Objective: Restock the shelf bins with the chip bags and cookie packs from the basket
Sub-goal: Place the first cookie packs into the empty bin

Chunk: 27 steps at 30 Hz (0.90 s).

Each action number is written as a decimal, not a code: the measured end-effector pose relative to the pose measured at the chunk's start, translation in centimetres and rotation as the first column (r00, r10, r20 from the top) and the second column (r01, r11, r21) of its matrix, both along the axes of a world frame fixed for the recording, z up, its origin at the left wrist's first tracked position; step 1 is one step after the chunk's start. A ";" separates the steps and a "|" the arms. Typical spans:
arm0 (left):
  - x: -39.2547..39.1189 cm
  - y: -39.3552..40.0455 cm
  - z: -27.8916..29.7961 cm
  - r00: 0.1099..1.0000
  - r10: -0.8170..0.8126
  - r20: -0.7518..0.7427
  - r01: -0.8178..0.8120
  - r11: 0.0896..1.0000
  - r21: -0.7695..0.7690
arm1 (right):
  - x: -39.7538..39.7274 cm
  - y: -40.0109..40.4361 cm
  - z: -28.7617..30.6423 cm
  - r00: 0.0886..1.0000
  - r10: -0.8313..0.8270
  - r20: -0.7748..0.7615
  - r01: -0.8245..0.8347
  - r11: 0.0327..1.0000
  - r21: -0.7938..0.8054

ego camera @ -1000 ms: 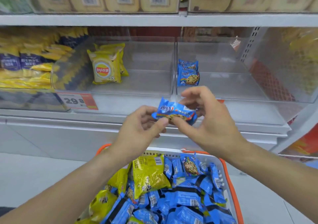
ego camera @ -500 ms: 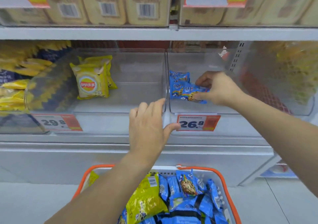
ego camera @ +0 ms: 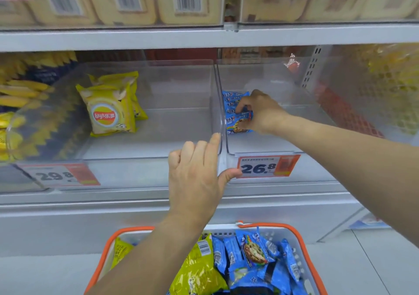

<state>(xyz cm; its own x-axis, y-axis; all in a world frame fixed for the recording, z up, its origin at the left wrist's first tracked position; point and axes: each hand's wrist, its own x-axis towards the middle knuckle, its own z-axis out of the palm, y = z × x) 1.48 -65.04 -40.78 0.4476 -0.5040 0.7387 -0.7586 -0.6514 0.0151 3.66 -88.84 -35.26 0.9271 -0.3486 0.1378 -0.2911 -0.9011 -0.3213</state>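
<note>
Grey shelf; clear bins

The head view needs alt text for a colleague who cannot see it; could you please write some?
A person's right hand sets a blue cookie pack into the right clear plastic shelf bin, while the left hand rests on the bins' front edge. Yellow chip bags stand in the left bin; an orange-rimmed basket waits below.

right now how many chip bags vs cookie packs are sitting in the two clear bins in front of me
Lay's chip bags: 2, in the left bin
blue cookie packs: 3 as far as shows, in the right bin, the front one in the grip of the right hand
Total: 5
</note>
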 end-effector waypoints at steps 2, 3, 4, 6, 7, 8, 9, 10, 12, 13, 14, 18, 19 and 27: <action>-0.1 0.0 0.0 1.000 -0.001 0.000 0.001 1.000 0.008 | -0.2 0.1 0.4 1.000 -0.004 -0.007 0.004 1.000 0.012; -0.1 0.1 0.1 1.000 0.003 -0.003 -0.003 1.000 0.017 | -0.5 0.2 0.7 1.000 -0.007 -0.015 0.007 1.000 0.020; -0.1 0.0 0.1 1.000 0.009 -0.008 -0.009 1.000 0.028 | -0.8 0.2 1.1 1.000 -0.008 -0.026 0.008 1.000 0.030; -0.2 0.1 0.3 1.000 0.025 -0.016 -0.024 0.999 0.046 | -2.1 0.4 2.3 0.999 -0.007 -0.039 0.009 0.999 0.035; -0.2 0.1 0.4 0.999 0.033 -0.018 -0.032 0.998 0.052 | -3.1 0.6 3.1 1.000 -0.005 -0.029 0.005 1.000 0.025; -0.3 0.1 0.5 0.999 0.037 -0.021 -0.036 0.998 0.057 | -4.1 0.9 4.1 1.000 0.004 0.001 -0.004 1.000 0.013; -0.3 0.1 0.7 0.999 0.038 -0.030 -0.036 0.997 0.064 | -5.4 1.4 5.1 0.998 0.020 0.054 -0.020 1.000 0.004; -0.4 0.2 0.8 0.999 0.036 -0.041 -0.033 0.997 0.065 | -6.7 2.1 6.1 0.991 0.040 0.130 -0.040 0.999 -0.004; -0.9 0.3 1.1 0.998 0.020 -0.061 -0.017 0.999 0.038 | -9.7 4.0 7.5 0.939 0.096 0.330 -0.097 0.995 -0.013; -1.3 0.5 1.2 0.998 -0.002 -0.063 0.002 1.000 0.010 | -11.4 5.2 7.9 0.899 0.124 0.420 -0.133 0.991 -0.010; -1.9 0.9 1.3 0.998 -0.039 -0.056 0.038 0.999 -0.028 | -13.0 6.3 7.9 0.863 0.157 0.480 -0.174 0.985 -0.008; -5.5 3.4 -0.4 0.953 -0.263 -0.149 0.243 0.959 -0.144 | -17.6 10.2 4.5 0.844 0.289 0.451 -0.329 0.944 0.011; -6.5 4.1 -1.4 0.923 -0.287 -0.258 0.265 0.957 -0.115 | -18.3 10.8 2.8 0.864 0.319 0.390 -0.355 0.935 0.021; -11.0 7.5 -9.7 0.742 0.069 -0.667 0.342 0.817 0.464 | -20.2 12.7 -11.3 0.833 0.200 -0.516 -0.193 0.979 0.068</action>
